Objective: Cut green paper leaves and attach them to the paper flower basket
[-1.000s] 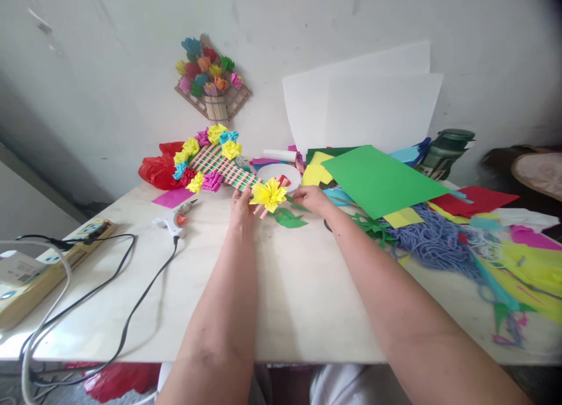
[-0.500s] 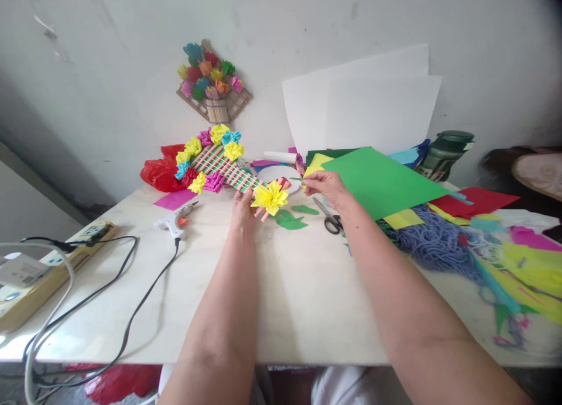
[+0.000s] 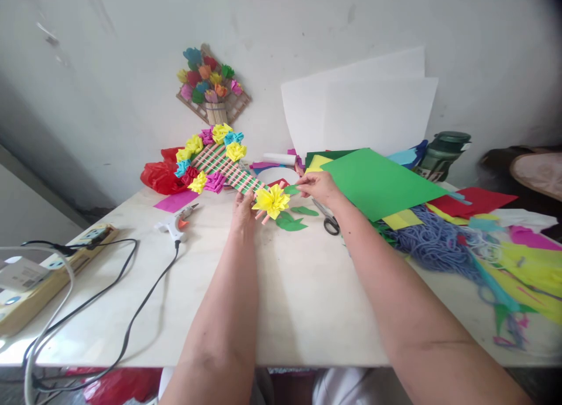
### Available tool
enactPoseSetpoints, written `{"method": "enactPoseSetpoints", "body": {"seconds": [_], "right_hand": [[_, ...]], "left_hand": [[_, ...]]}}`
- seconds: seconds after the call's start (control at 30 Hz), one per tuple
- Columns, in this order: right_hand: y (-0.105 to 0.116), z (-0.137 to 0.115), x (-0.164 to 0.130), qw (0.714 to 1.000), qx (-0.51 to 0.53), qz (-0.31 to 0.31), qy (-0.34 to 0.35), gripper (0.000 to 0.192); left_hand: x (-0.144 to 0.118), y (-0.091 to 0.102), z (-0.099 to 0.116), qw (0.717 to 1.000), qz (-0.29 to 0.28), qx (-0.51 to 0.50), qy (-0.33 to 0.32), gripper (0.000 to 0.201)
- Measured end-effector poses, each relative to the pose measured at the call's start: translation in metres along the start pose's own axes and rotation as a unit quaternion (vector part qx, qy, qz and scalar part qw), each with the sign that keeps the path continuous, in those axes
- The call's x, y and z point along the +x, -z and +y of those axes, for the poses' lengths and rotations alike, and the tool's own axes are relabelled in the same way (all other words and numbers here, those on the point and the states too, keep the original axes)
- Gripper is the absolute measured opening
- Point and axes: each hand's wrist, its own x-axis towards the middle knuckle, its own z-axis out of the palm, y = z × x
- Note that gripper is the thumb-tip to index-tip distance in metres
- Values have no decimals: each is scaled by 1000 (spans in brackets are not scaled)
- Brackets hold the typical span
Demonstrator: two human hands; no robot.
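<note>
open room: bare tabletop between forearms, near front edge
clutter: paper sheets right, glue gun left
left hand: gripping woven craft beside yellow flower
right hand: pinching green leaf, just beside flower

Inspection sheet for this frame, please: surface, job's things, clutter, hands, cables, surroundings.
Surface: pale table, bare in front.
Job's things: woven fan with yellow flower; green leaf.
Clutter: glue gun, scissors, green sheet, blue yarn, red bag.
Hands: left hand holds the fan; right hand pinches the leaf beside the flower.
Cables: black cord from glue gun; power strip.
Surroundings: white wall, hung flower craft.
</note>
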Motion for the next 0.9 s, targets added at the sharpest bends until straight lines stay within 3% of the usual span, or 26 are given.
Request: {"method": "enactPoseSetpoints", "body": {"seconds": [0.3,0.47,0.57,0.77,0.9], "right_hand": [[-14,-4,-5,999,-33,-24,-10,10],[-20,-1,-4,998,14,-44,-43,11],[-18,-6,-7,994,55,-62,-77,22],[-4,-15,-12,970,145,-114,-157,66],[0,-10,-10,959,159,-130,-194,69]], "left_hand": [[-3,-3,2,1000,-6,-3,4,42],[-3,-3,3,1000,-3,-9,5,43],[-3,-4,3,1000,0,-9,6,45],[-1,-3,1,1000,14,-16,3,47],[1,-2,0,1000,-1,-17,-5,48]]}}
